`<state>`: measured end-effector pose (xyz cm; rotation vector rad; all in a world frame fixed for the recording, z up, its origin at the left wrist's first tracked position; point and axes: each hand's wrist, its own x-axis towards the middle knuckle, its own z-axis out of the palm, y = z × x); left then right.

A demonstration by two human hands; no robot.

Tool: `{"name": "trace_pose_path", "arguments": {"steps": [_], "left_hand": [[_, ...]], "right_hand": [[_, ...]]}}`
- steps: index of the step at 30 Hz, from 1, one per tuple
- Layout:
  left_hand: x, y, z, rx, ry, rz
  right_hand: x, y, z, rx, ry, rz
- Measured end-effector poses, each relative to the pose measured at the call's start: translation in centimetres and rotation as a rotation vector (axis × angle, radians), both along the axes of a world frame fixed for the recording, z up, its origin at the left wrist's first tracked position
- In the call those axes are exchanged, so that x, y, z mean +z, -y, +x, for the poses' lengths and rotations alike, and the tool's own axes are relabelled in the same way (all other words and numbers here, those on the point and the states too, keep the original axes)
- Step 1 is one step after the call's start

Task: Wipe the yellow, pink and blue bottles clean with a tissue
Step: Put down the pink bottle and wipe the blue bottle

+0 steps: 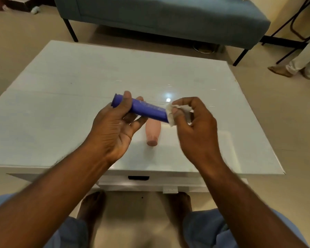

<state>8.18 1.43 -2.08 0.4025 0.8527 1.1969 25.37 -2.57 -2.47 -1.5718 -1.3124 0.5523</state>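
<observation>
My left hand [115, 126] holds the blue bottle [147, 110] near its capped end, thumb over the top and fingers beneath, keeping it lying sideways above the table. A crumpled white tissue [175, 113] is pinched in my right hand [195, 126] and pressed against the bottle's right end. The pink bottle [152, 132] lies on the white table [61, 104] just below my hands, its cap pointing toward me. No yellow bottle is in view.
The glossy tabletop ends at a front edge near my knees, with a drawer [150, 181] under it. A blue-grey sofa [168, 17] stands beyond the table. Another person's legs [301, 63] are at the far right beside a dark metal stand.
</observation>
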Motion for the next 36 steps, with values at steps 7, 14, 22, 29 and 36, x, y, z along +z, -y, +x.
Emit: {"name": "trace_pose_path", "arguments": {"steps": [7, 14, 22, 29, 36], "left_hand": [[0.2, 1.0, -0.7, -0.275, -0.837, 0.301], [0.3, 1.0, -0.9, -0.344, -0.853, 0.225], [0.3, 1.5, 0.4, -0.442, -0.606, 0.044], [0.5, 1.5, 0.2, -0.438, -0.627, 0.038], [0.3, 1.6, 0.5, -0.405, -0.547, 0.039]], "right_hand": [[0.3, -0.7, 1.3, -0.161, -0.229, 0.004], [0.6, -0.8, 1.4, -0.185, -0.13, 0.065], [-0.3, 0.6, -2.2, 0.154, 0.215, 0.258], [0.6, -1.2, 1.1, -0.037, 0.286, 0.238], [-0.3, 1.3, -2.1, 0.348, 0.357, 0.274]]}}
